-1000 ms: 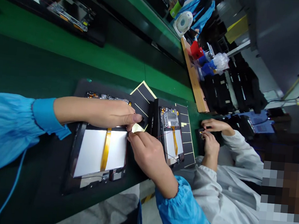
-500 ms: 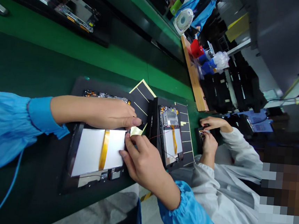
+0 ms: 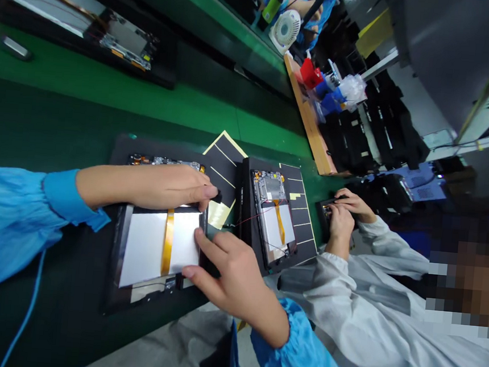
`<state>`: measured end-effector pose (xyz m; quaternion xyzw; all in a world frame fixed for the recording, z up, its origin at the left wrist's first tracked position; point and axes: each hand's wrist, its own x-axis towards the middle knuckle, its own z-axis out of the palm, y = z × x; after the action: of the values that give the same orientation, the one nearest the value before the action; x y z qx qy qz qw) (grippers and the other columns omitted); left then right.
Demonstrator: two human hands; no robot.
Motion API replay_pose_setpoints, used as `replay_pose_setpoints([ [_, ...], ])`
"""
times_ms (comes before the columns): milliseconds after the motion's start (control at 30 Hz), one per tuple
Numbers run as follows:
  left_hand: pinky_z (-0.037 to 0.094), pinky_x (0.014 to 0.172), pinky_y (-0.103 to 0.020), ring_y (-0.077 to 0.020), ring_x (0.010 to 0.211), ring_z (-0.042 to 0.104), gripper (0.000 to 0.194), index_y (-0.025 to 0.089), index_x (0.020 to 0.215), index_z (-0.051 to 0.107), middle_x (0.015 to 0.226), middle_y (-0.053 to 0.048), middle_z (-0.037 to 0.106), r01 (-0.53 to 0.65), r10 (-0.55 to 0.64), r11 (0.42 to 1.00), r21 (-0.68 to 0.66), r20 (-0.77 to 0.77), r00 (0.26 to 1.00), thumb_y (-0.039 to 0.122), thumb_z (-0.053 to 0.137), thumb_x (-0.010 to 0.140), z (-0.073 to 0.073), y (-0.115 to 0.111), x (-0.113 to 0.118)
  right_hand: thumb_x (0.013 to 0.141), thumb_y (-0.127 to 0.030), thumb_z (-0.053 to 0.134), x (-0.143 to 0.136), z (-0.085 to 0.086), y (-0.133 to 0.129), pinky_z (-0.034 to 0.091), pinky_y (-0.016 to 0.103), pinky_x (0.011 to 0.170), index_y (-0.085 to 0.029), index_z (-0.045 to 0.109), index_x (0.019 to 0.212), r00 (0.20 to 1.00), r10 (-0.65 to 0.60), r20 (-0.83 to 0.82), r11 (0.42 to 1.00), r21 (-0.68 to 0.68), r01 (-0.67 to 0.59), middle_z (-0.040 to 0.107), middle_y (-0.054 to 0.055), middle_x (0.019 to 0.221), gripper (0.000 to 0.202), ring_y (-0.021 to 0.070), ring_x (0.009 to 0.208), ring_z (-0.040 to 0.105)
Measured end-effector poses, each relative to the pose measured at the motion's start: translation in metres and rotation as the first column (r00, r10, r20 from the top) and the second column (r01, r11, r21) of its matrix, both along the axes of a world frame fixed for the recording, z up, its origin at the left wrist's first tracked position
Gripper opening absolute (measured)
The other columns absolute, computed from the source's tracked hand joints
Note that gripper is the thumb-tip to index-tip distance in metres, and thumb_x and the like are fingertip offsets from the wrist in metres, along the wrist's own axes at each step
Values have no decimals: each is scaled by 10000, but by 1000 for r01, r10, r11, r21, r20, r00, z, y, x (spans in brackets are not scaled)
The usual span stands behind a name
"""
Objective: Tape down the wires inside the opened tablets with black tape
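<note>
In front of me lies an opened tablet (image 3: pixel 118 252) with a white battery pack (image 3: pixel 145 243), a gold ribbon cable (image 3: pixel 166 251) down its middle and a circuit board (image 3: pixel 165 161) along the top. My left hand (image 3: pixel 171 185) reaches across the tablet between board and battery. Its thumb and fingers are closed on a small black piece (image 3: pixel 219 195), whose kind I cannot make out. My right hand (image 3: pixel 237 268) rests at the battery's right edge, thumb and index finger apart, the fingertips touching it.
A second opened tablet (image 3: pixel 277 226) lies to the right, with black sheets marked in yellow lines (image 3: pixel 302 211) behind it. A co-worker's hands (image 3: pixel 344 221) handle a dark device farther right. Another open device (image 3: pixel 128 39) sits on the far green strip, and a white fan (image 3: pixel 286 30) stands beyond.
The view has shifted slightly. My right thumb has slid down the battery's edge, away from the index finger. My left hand has stayed over the tablet, still closed on the black piece.
</note>
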<state>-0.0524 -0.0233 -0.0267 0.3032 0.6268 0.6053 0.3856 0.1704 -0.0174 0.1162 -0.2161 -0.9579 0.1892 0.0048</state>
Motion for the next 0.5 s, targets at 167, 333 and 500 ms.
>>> replay_pose_setpoints([
  [167, 282, 1284, -469, -271, 1502, 391, 635, 200, 1399, 595, 1481, -98, 568, -38, 40, 999, 29, -81, 996, 648, 334, 1033, 21, -40, 14, 1042, -389, 524, 6, -8, -6, 559, 429, 1033, -113, 573, 1444, 947, -282, -153, 953, -160, 258, 639, 201, 1289, 491, 281, 1225, 631],
  [333, 95, 1328, -488, -323, 1567, 264, 845, 254, 1440, 561, 1621, -77, 427, -215, 215, 977, 2, -50, 975, 854, 495, 849, 57, -87, 8, 998, -349, 544, -7, -58, -24, 441, 551, 1180, -124, 473, 1531, 830, -502, -241, 842, -356, 405, 477, 236, 1575, 584, 349, 1482, 458],
  [500, 114, 1335, -421, -232, 1592, 201, 736, 391, 1539, 411, 1683, 67, 310, -358, 309, 933, 46, 410, 858, 740, 552, 906, 26, -118, 25, 770, -553, 733, -38, -100, -2, 475, 510, 1159, -191, 628, 1350, 441, -845, -303, 471, -812, 344, 657, 187, 1410, 692, 373, 1353, 603],
])
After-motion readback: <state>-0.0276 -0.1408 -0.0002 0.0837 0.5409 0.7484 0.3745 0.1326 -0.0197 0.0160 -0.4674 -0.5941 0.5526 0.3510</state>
